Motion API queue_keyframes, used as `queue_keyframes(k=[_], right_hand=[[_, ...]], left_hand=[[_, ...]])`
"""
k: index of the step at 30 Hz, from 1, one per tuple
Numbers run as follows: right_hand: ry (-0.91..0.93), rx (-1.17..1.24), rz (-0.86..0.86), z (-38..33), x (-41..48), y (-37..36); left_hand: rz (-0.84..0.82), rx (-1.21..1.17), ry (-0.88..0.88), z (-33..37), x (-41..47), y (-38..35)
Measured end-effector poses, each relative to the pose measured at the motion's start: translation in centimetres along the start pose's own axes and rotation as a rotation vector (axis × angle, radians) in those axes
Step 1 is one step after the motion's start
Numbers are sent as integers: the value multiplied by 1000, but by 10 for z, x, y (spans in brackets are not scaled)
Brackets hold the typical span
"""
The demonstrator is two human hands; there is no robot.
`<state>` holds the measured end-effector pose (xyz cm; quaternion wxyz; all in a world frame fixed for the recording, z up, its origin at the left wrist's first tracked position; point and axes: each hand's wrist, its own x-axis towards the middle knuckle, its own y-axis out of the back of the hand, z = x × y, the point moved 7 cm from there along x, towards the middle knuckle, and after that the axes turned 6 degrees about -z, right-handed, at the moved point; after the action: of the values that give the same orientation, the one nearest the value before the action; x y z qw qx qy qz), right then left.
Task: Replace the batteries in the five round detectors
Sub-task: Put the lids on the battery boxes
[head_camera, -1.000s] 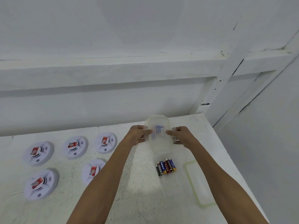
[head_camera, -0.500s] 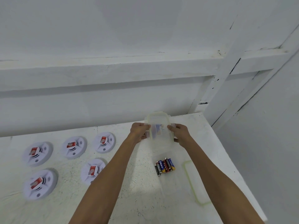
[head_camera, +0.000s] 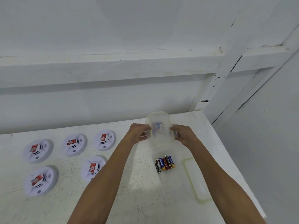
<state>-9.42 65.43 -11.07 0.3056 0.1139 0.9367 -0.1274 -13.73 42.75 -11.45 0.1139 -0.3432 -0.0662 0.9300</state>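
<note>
Detectors (head_camera: pixel 74 144): five, flat on the table (head_camera: pixel 137 199) at left; three in the far row, two in the near row; red label on each face. Right one of the near row partly hidden behind the left forearm.

Batteries (head_camera: pixel 165 164): side by side in a tight cluster on the table, right of centre, well apart from the detectors, untouched.

Box (head_camera: pixel 159 126): clear, held above the table beyond the batteries, near the wall (head_camera: pixel 97 102); greenish rim toward the camera; small blue-and-white contents, too blurred to identify.

Left hand (head_camera: pixel 140 132): fingers curled round the box's left side latch, gripping it.

Right hand (head_camera: pixel 183 135): fingers curled round the right side latch, gripping it.

Lid (head_camera: pixel 196 181): clear, greenish edge, flat on the table just right of the batteries.

Against the frame one second back: box tilted further, rim now facing the camera; both grips unchanged; detectors, batteries and lid in the same places.
</note>
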Motion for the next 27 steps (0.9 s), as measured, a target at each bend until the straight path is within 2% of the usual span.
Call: queue_keyframes(k=[11, 13, 14, 16, 17, 19, 21, 23, 25, 27], right_hand=[[64, -31, 22, 3, -7, -6], [127, -199, 141, -3, -6, -2], [194, -369, 208, -11, -8, -2], [303, -723, 251, -23, -14, -16], [324, -799, 257, -25, -15, -21], [302, -769, 262, -28, -16, -25], [223, -618, 259, -26, -14, -22], [188, -554, 267, -24, -13, -19], [226, -630, 262, -27, -15, -18], [283, -730, 206, -30, -15, -17]], left_hand=[[62, 5, -41, -1, 13, -4], [108, 117, -72, 0, 17, -8], [142, 241, -94, 3, 18, -10], [216, 439, -128, 12, 22, -11], [224, 470, -121, 16, 23, -11], [205, 397, -72, 18, 25, -9], [181, 309, -40, 21, 23, -7], [155, 343, -55, 28, 25, -9], [54, 419, -63, 35, 29, -17], [-116, 504, -28, 43, 29, -24]])
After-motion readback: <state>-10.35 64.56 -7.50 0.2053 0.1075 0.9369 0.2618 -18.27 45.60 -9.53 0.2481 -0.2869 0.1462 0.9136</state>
